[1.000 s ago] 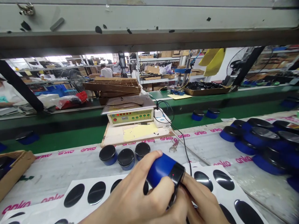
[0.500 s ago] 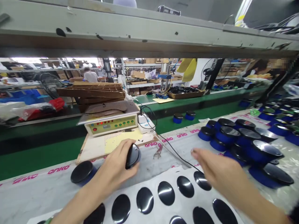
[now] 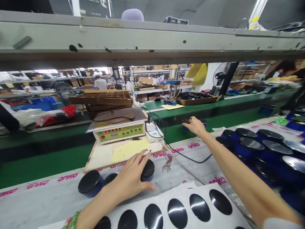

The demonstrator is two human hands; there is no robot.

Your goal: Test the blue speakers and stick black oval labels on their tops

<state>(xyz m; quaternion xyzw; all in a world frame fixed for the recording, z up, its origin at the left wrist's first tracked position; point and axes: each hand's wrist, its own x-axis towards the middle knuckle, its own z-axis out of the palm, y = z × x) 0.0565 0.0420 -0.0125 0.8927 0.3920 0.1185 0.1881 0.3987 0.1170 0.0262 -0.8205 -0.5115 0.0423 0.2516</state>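
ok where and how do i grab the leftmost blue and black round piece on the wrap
I'd come from above on the leftmost piece, gripping its round blue side wall: it sits flat, glossy black face up, though its neighbour may crowd the right side.

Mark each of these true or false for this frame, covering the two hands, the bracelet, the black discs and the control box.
1. The right hand is at a round blue-and-black unit on the green belt. True.
2. The left hand is clenched in a fist. False: its fingers are spread beside a black-topped piece.
3. The green bead bracelet is on the right wrist. False: it is on the left.
4. Black discs lie on a white sheet. True.
5. The control box sits on top of the discs. False: it is behind them, on a pale board.
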